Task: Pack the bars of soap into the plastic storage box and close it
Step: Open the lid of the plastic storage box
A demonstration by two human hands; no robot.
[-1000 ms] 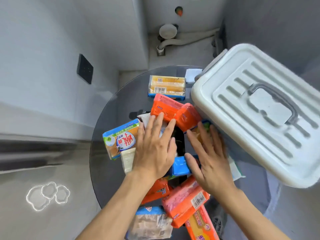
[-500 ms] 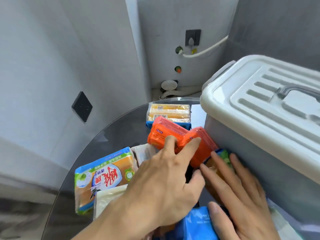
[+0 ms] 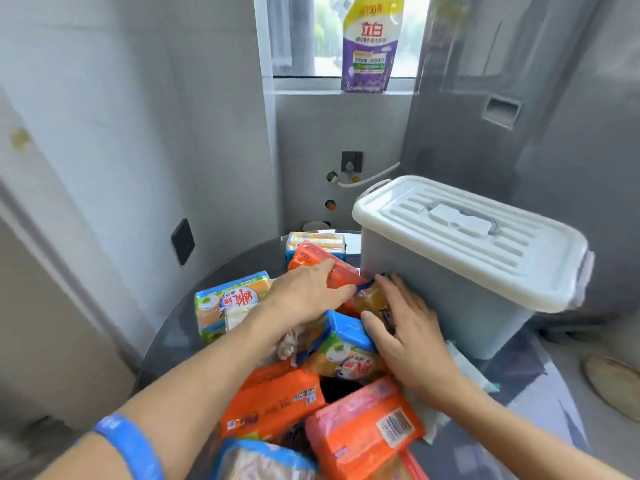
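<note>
A grey plastic storage box (image 3: 446, 299) with its white lid (image 3: 467, 237) shut stands on the right of a round glass table (image 3: 221, 271). Several wrapped soap packs lie piled in front of it: orange ones (image 3: 273, 400), a blue-and-yellow one (image 3: 225, 299), a yellow one at the back (image 3: 317, 242). My left hand (image 3: 308, 292) lies flat on an orange pack (image 3: 311, 258), fingers spread. My right hand (image 3: 405, 327) rests on a dark yellow pack (image 3: 372, 301) against the box's front wall, fingers extended.
A purple detergent pouch (image 3: 369, 46) stands on the window sill. Grey walls close in on the left and behind, with a black wall plate (image 3: 182, 241) and a socket with a white hose (image 3: 351, 161). A blue band is on my left forearm (image 3: 128, 445).
The view has tilted up, bringing in the window and the pouch. Both hands have slid forward over the packs toward the box; they stay flat on the pile.
</note>
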